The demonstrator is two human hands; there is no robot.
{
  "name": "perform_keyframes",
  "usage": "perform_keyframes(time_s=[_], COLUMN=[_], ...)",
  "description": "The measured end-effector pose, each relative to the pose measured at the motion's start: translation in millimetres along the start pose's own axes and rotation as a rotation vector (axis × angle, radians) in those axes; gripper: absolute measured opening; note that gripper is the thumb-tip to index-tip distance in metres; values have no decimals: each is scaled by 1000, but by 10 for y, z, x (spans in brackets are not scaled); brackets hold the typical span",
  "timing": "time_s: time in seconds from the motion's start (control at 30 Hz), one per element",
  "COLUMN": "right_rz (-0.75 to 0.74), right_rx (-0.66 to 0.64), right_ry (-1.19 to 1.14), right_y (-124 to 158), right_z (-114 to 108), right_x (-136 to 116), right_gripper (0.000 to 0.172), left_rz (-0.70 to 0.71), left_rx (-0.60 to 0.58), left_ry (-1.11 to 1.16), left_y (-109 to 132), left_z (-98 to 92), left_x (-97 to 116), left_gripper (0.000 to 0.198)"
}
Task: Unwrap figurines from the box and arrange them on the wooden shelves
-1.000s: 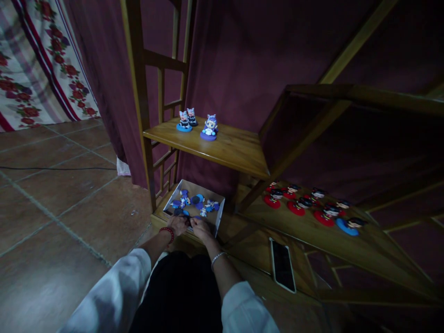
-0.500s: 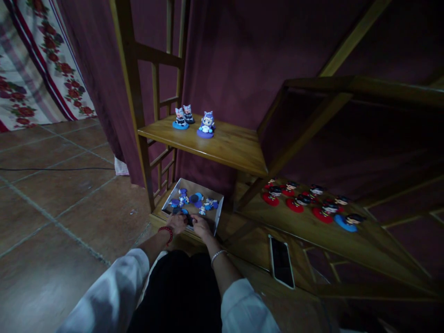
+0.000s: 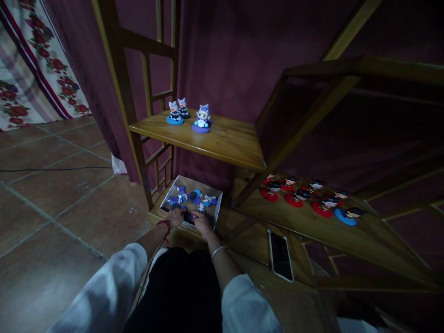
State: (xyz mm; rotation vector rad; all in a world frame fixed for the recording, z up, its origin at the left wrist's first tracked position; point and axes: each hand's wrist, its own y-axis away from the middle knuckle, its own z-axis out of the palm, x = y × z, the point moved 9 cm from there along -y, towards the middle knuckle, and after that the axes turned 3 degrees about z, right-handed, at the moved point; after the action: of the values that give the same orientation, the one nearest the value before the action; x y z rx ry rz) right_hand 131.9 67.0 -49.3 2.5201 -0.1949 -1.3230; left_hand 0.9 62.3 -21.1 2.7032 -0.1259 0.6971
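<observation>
Low over the near side of a shallow white cardboard box (image 3: 218,210), my left hand (image 3: 175,217) and my right hand (image 3: 201,220) work close together. Both have curled fingers, gripping a small dark piece (image 3: 188,216) from either side; its exact shape is partly hidden, though it resembles a figurine's base. Inside the box lie several blue, purple and white figurine parts (image 3: 181,189), a dark and blue round base (image 3: 194,194) and a small white-blue figurine (image 3: 201,207). A red bead bracelet circles my left wrist, a pale one my right.
On the wooden shelf (image 3: 236,141) above stand two cow-patterned figurines (image 3: 174,113) and one purple-haired figurine (image 3: 202,119). Several figurines on red bases (image 3: 294,199) and one on a blue base (image 3: 347,216) occupy the right shelf. A phone (image 3: 280,255) lies right of my hands.
The view has shifted slightly, moving the shelf a little left and up in it. My hands stay at the box's near side, with the dark piece turned a little between them.
</observation>
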Motion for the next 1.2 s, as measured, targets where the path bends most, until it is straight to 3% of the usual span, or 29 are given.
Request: perform_keyframes(time_s=[0.1, 0.3, 0.8, 1.2], right_rz=[30, 67, 141, 83], right_rx=[-45, -4, 79, 128], right_ry=[-58, -110, 42, 186], right_y=[-31, -30, 27, 27], right_z=[59, 2, -224, -274], right_x=[70, 105, 113, 36], right_gripper=[37, 35, 31, 41], left_rz=[-23, -55, -89, -51], left_rx=[-1, 8, -15, -52], left_ry=[19, 38, 17, -54], left_y=[-12, -74, -78, -27], left_z=[-18, -8, 13, -30], left_x=[-2, -45, -53, 37], left_gripper=[37, 33, 33, 33])
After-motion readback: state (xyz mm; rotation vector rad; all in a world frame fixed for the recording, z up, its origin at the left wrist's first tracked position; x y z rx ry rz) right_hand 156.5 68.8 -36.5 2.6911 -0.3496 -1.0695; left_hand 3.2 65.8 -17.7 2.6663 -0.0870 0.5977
